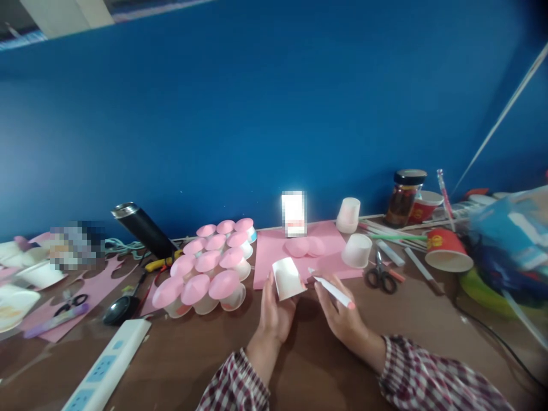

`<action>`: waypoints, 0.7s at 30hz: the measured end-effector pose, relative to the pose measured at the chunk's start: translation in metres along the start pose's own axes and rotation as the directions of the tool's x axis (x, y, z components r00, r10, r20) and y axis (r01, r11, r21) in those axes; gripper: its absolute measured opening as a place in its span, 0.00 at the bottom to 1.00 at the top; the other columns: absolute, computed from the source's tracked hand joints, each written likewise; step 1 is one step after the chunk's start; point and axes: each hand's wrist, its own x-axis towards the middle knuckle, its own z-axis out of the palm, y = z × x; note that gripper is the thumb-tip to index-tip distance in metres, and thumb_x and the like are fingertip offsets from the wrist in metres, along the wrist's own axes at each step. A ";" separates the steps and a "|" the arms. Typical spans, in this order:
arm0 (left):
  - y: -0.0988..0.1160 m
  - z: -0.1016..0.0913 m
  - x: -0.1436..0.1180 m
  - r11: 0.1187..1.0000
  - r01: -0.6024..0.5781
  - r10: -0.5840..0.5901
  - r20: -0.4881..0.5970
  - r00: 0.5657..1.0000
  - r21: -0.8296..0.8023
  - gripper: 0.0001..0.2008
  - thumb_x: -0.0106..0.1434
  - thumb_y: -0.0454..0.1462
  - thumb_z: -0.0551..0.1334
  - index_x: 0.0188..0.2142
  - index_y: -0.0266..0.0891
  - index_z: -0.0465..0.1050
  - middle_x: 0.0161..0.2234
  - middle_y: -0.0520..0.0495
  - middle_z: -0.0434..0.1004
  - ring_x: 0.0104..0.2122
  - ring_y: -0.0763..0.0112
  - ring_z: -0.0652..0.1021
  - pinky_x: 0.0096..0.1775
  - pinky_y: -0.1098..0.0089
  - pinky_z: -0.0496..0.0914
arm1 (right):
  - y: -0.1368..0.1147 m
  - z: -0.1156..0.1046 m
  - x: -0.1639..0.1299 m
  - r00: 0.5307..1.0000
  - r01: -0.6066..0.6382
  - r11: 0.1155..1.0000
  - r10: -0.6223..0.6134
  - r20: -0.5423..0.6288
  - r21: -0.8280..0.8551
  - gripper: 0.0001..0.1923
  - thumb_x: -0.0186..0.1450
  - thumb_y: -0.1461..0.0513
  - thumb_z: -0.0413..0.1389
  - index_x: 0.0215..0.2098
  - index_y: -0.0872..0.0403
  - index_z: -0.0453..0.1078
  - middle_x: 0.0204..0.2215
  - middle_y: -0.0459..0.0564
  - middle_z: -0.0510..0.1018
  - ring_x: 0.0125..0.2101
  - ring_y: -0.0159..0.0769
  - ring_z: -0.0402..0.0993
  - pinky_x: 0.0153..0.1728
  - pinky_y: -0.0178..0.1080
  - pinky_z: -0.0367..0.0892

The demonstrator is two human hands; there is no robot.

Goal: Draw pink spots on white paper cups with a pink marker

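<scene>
My left hand (274,314) is wrapped round a white paper cup (287,278), tilted and lifted over the brown table. Close to its right side, my right hand (342,314) grips a white marker pen (334,292) with an orange-pink end towards me. The pen's other end points at the cup; whether it touches cannot be told. Behind both hands lies a pink paper sheet (268,257), with pink paper rounds (299,246) on it. One upside-down white cup (357,251) stands at the sheet's right edge, and a white cup stack (349,215) is farther back.
Several cups with pink cone tops (208,261) stand left of my hands. Scissors (380,277), a red paper cup (448,251) and a dark jar (405,197) are on the right. A power strip (109,365) and black flask (148,231) lie left. A blue partition (274,114) rises behind.
</scene>
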 end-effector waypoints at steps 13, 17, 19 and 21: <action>0.002 0.004 -0.001 0.999 0.002 0.001 0.056 0.998 -0.052 0.26 0.66 0.52 0.53 0.47 0.34 0.75 0.42 0.40 0.80 0.43 0.60 0.78 0.48 0.62 0.69 | 0.025 0.004 -0.007 0.990 -0.129 0.991 0.130 0.059 -0.021 0.09 0.69 0.65 0.50 0.48 0.54 0.65 0.41 0.56 0.76 0.41 0.40 0.77 0.43 0.41 0.74; 0.001 0.000 0.002 0.997 0.021 -0.016 0.058 0.998 -0.080 0.27 0.66 0.53 0.53 0.50 0.34 0.73 0.47 0.38 0.78 0.46 0.59 0.76 0.50 0.62 0.68 | 0.030 0.004 -0.005 0.990 -0.138 0.990 0.139 0.027 -0.035 0.08 0.69 0.64 0.50 0.46 0.53 0.64 0.40 0.55 0.76 0.40 0.40 0.77 0.42 0.41 0.74; 0.000 -0.003 0.003 0.996 0.027 -0.023 0.040 0.999 -0.089 0.27 0.65 0.53 0.54 0.51 0.36 0.73 0.47 0.38 0.77 0.46 0.60 0.76 0.49 0.62 0.69 | 0.033 0.004 -0.005 0.990 -0.143 0.989 0.143 0.002 -0.047 0.08 0.69 0.64 0.50 0.46 0.53 0.64 0.39 0.55 0.76 0.39 0.40 0.77 0.41 0.41 0.74; -0.001 -0.005 0.005 0.996 0.034 -0.033 0.011 0.999 -0.082 0.24 0.65 0.51 0.55 0.50 0.37 0.73 0.44 0.40 0.78 0.44 0.61 0.77 0.46 0.63 0.70 | 0.035 0.005 -0.005 0.990 -0.144 0.988 0.143 -0.022 -0.058 0.08 0.69 0.64 0.49 0.47 0.53 0.64 0.39 0.55 0.76 0.39 0.40 0.77 0.40 0.41 0.74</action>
